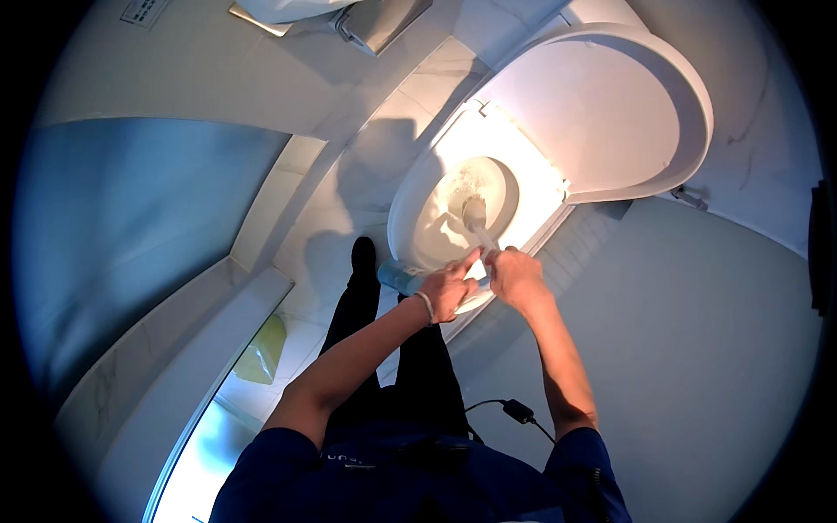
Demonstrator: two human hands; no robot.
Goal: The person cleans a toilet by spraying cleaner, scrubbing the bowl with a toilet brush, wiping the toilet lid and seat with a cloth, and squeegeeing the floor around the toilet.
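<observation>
A white toilet bowl [418,196] stands before me with its lid [588,111] raised. My right hand [516,274] is closed around the handle of a toilet brush [476,212], whose head is down inside the bowl. At the bowl's front rim, my left hand [450,287], with a bracelet on the wrist, holds a clear bottle of bluish liquid [397,277] lying nearly level, its blue end pointing left. The fingertips of my left hand are close to the brush handle; whether they touch it I cannot tell.
On the left are a frosted glass panel [144,216] and a low ledge [183,366]. A yellow-green object [263,353] stands on the floor beyond it. Metal wall fixtures [382,23] are at the top. A grey panel [654,340] borders the right, and a cable with a small black box [518,410] hangs near my right arm.
</observation>
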